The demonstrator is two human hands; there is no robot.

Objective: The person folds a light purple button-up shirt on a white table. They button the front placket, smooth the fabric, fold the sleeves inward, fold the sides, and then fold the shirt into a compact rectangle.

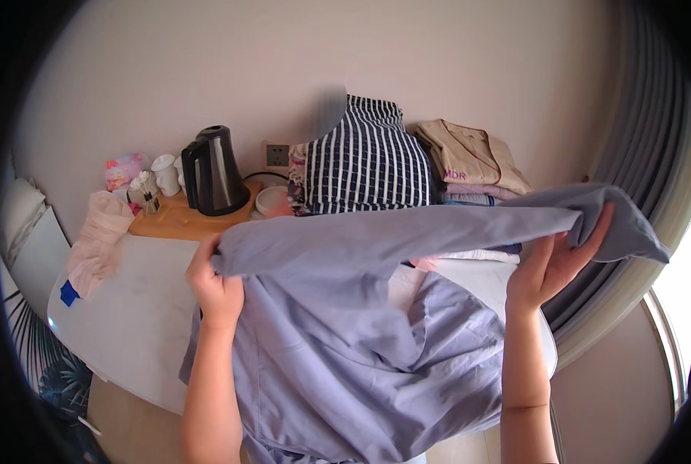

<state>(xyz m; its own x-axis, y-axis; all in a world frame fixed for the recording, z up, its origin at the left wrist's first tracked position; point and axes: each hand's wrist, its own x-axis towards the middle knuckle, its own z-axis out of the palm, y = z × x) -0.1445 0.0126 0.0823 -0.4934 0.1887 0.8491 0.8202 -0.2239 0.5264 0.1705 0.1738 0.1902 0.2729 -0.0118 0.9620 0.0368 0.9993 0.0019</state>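
Note:
A large grey-lavender garment [345, 340] of smooth cloth lies bunched over the near side of the white table. One long strip of it, which looks like a sleeve, is stretched across in the air between my hands. My left hand [215, 282] is closed on the strip's left end, fingers wrapped round the cloth. At the other end my right hand [550, 271] grips the strip between thumb and fingers, with the fingers partly behind the cloth. Past my right fingertips a loose end droops toward the curtain. Lower folds of the garment hang over the table's front edge.
Along the wall stand a black-and-steel kettle [218, 174] on a wooden tray [160, 226], a striped cloth bundle [372, 158] and a folded beige garment [477, 155] on a clothes stack. Pale pink cloth [99, 240] lies left on the table [140, 309]; a grey curtain [655, 131] hangs right.

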